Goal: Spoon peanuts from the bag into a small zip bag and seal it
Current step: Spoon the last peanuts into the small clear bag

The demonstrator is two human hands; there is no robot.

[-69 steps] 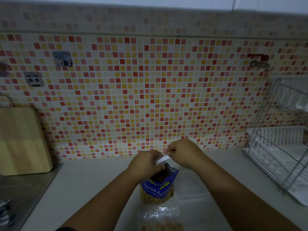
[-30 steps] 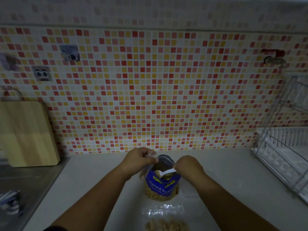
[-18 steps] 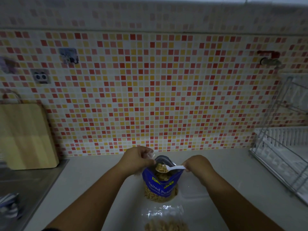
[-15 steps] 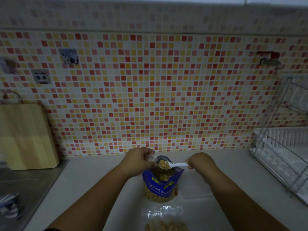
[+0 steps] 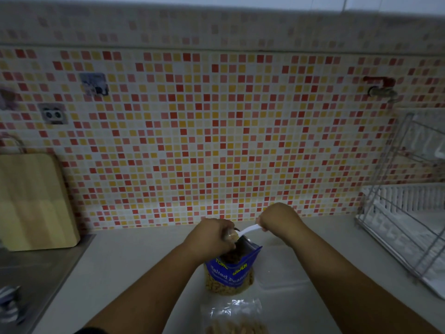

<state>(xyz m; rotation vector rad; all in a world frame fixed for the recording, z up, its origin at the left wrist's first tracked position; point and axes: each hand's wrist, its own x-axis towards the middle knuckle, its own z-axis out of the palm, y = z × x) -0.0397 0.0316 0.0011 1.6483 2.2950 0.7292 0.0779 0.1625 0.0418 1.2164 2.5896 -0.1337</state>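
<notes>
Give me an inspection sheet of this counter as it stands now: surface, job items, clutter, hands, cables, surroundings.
Surface: pale countertop, dimly lit.
Job's things: blue peanut bag standing open; white spoon loaded with peanuts above its mouth; clear zip bag lying nearer the person, some peanuts inside, seal state unclear.
Clutter: striped cloth on the steel sink area.
Hands: left hand holds the peanut bag's rim; right hand pinches the spoon's handle.
Cables: nothing seen.
Surroundings: mosaic tile wall; wooden cutting board leaning on it at left; wire dish rack at right.
</notes>
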